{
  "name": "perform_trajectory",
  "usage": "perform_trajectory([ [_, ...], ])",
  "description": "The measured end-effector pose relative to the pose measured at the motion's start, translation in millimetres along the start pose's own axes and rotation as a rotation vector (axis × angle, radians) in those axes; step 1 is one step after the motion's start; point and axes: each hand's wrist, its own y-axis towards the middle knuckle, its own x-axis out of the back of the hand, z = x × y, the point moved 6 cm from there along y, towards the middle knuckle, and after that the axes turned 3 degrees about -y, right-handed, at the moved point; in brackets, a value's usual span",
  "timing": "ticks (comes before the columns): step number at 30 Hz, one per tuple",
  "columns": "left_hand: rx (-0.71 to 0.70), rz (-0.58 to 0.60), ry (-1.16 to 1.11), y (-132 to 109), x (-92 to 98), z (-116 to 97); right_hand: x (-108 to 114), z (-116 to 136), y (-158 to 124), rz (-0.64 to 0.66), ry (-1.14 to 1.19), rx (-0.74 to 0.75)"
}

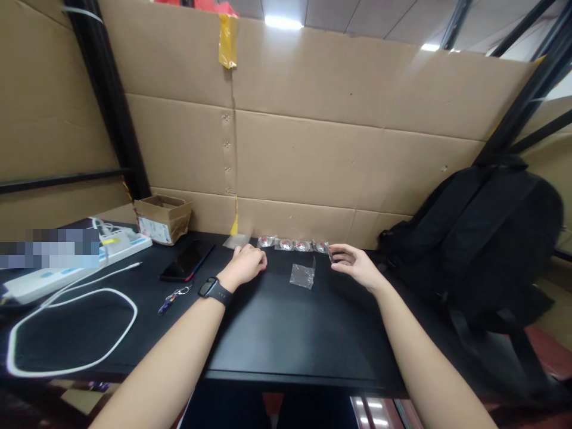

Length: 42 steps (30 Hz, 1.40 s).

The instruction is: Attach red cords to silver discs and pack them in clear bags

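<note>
Several small round items (285, 245) with red marks, each in clear plastic wrap, lie in a row near the cardboard wall. At the row's right end, my right hand (355, 267) has its thumb and fingers closed around the edge of what looks like another wrapped item, mostly hidden. My left hand (247, 265), wearing a dark watch (208, 287) at the wrist, rests left of the row with curled fingers. Its palm is hidden. Just behind it lie clear plastic sleeves (235, 241). Between my hands sits a loose clear plastic bag (302, 276).
On the left of the black table (295, 339) are a phone (186, 261), a keyring (168, 301), a white power strip (53, 279), a looped white cable (134, 319) and an open cardboard box (164, 219). A black backpack (482, 238) stands at the right. Cardboard (308, 161) walls the back.
</note>
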Motion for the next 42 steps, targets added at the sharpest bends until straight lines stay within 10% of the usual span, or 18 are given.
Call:
perform_trajectory([
  [14, -0.066, -0.253, -1.007, -8, 5.9, -82, -77, 44, -5, 0.141, 0.436, 0.073],
  [42, -0.236, -0.331, -0.731, -19, 23.0, -99, -88, 47, -10, 0.183, 0.432, 0.034],
])
